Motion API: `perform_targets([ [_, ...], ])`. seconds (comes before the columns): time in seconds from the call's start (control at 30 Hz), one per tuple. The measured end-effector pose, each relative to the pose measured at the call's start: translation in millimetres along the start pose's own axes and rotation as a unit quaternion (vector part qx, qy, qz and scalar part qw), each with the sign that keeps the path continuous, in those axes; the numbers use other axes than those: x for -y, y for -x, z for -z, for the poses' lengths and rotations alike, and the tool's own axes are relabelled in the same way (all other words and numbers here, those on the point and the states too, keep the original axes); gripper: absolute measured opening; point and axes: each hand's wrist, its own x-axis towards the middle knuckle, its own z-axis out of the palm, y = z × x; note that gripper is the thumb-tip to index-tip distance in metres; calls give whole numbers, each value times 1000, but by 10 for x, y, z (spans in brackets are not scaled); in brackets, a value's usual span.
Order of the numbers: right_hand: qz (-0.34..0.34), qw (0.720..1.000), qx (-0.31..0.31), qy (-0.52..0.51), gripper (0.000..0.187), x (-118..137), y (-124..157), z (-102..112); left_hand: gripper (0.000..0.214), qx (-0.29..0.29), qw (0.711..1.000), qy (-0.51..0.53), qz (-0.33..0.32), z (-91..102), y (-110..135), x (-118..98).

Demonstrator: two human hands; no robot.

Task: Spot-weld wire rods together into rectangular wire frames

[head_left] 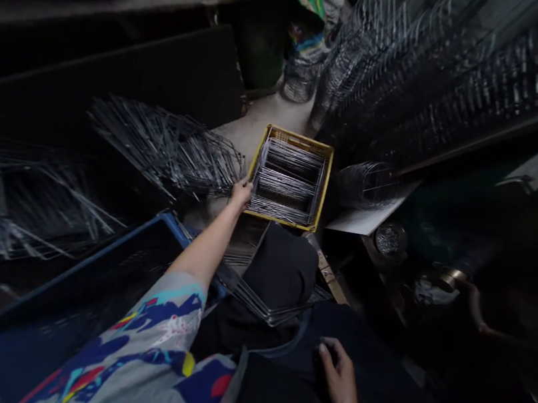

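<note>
My left hand [242, 192] is stretched forward, its fingers closed at the near-left edge of a yellow plastic crate [326, 186]. Stacked bent metal wire frames [286, 182] fill the crate in rows. Close by the same hand, a pile of loose wire pieces [185, 152] lies to the left. My right hand [336, 368] hovers over or rests on my dark-clad lap, fingers loosely bent and thumb apart, with nothing visible in it. Several angular wire frames [272, 315] lie across my leg, between the two hands.
A blue bin [88, 262] stands at my left, with more wire bundles [20, 205] beyond it. Racks of curved wire [397, 52] rise at the back right. On the right are a round container of small metal parts [391, 238] and a roll of tape [450, 276].
</note>
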Motion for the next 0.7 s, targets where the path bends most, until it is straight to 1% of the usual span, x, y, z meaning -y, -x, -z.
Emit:
perform_targets([
  [0.07,-5,1000,10,12,48,-44,-35,0,32,6,996,-88,8,192,93,286],
  [0.13,-5,999,30,35,48,-102,-70,-11,33,12,984,-175,3,395,208,513],
  [0.2,4,997,48,56,47,-148,-100,-24,33,33,969,-244,-20,505,306,642],
  [0.23,10,997,53,62,47,-161,-110,-30,32,55,960,-272,-38,505,339,666],
  [0.3,18,996,58,68,46,-164,-117,-42,33,118,937,-316,-84,399,365,647],
  [0.4,14,995,52,79,45,-127,-79,-58,43,211,894,-368,-147,109,327,523],
  [0.47,10,996,38,79,44,-98,-19,-61,47,245,866,-407,-156,-39,293,436],
  [0.5,11,997,28,75,44,-88,17,-57,46,255,853,-429,-153,-74,283,402],
  [0.53,11,997,18,67,44,-83,54,-49,42,262,841,-449,-146,-78,282,377],
  [0.6,12,999,2,43,44,-90,117,-19,34,272,820,-484,-139,1,312,351],
  [0.63,9,1000,-3,29,45,-100,137,3,32,278,811,-496,-140,81,346,347],
  [0.7,3,1000,-9,0,47,-121,145,54,30,293,797,-508,-146,300,454,347],
])
